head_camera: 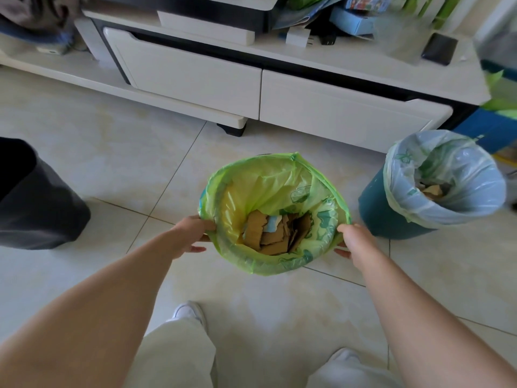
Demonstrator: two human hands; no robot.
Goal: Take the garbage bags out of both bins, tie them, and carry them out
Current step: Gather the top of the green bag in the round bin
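A person stands on the pale tiled floor [92, 152] with both bare arms reaching down to a bin lined with a green garbage bag [268, 177], which sits directly ahead of the white shoes [188, 310]. The left hand [193, 233] grips the bag's folded-over rim on its left side, thumb on top and fingers [197, 249] curled underneath; the right hand [353, 242] grips the opposite side of the rim in the same manner, fingers closed on the plastic. The bag's mouth is stretched wide between the two hands, and torn cardboard pieces [275, 231] with a scrap of blue and white paper lie at its bottom. The bin beneath this bag is hidden by the plastic. To the right, well apart from the hands, stands a teal bin [377, 211] lined with a pale blue garbage bag [458, 175], its rim folded over the bin's edge and cardboard scraps visible inside. Behind both bins runs a low white TV cabinet [195, 77] with two drawers, its top carrying a black phone [439, 49] and assorted boxes. At the far left edge a dark grey object [36, 208] stands on the floor; its kind cannot be told.
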